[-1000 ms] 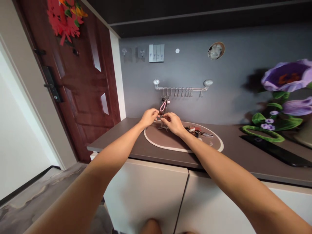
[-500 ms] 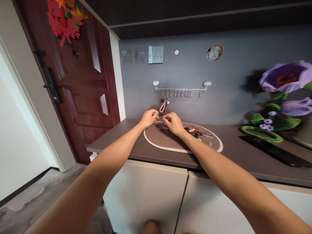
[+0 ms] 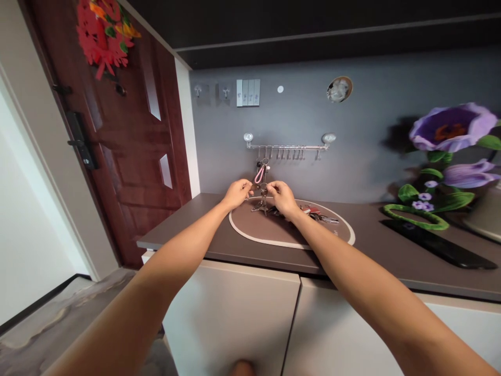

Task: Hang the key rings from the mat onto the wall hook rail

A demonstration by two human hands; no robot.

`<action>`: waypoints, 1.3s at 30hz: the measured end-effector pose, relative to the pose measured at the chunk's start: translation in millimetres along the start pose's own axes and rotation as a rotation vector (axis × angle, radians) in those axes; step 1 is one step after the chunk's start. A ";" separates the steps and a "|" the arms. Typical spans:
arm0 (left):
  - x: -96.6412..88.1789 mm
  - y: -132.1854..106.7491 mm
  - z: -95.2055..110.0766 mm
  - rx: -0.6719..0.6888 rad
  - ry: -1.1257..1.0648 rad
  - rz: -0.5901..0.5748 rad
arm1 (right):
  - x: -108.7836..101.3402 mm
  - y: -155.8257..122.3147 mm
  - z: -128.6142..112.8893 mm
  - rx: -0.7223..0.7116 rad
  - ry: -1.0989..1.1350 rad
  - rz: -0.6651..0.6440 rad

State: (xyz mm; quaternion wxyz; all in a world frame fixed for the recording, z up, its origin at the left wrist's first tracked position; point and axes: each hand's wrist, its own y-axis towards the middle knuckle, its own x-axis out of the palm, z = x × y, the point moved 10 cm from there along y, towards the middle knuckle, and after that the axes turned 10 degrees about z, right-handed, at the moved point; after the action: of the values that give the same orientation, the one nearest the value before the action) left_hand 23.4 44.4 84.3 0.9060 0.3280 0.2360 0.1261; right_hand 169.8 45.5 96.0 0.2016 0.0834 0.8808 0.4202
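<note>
My left hand (image 3: pixel 237 192) and right hand (image 3: pixel 282 195) are pinched shut on a bunch of keys (image 3: pixel 263 201) over the oval mat (image 3: pixel 274 236). More keys (image 3: pixel 318 214) lie beside. Farther back, a hook rail (image 3: pixel 286 147) is on the wall.

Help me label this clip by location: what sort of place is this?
Probably a home entryway: a dark red wooden door with a lock beside a brown-topped white cabinet, a chrome wall hook rail, and both hands handling a bunch of metal keys.
</note>
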 end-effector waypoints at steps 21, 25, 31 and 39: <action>13.5 -10.4 21.0 0.202 0.189 -0.063 | 8.2 -2.9 28.1 0.320 0.532 0.017; 6.9 -8.2 19.5 0.208 0.219 0.004 | 5.9 -4.4 28.3 0.374 0.550 0.036; 1.7 -6.8 20.4 0.242 0.258 0.062 | 2.1 -2.5 32.7 0.423 0.566 0.102; 3.6 -5.3 13.0 0.236 0.302 0.070 | -2.8 18.0 25.8 0.469 0.564 0.107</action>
State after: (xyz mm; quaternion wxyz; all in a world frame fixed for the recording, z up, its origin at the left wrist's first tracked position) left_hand 33.4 34.9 88.4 0.8106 0.4172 0.3709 0.1769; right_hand 182.9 74.2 96.1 -0.0960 0.0541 0.9685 0.2231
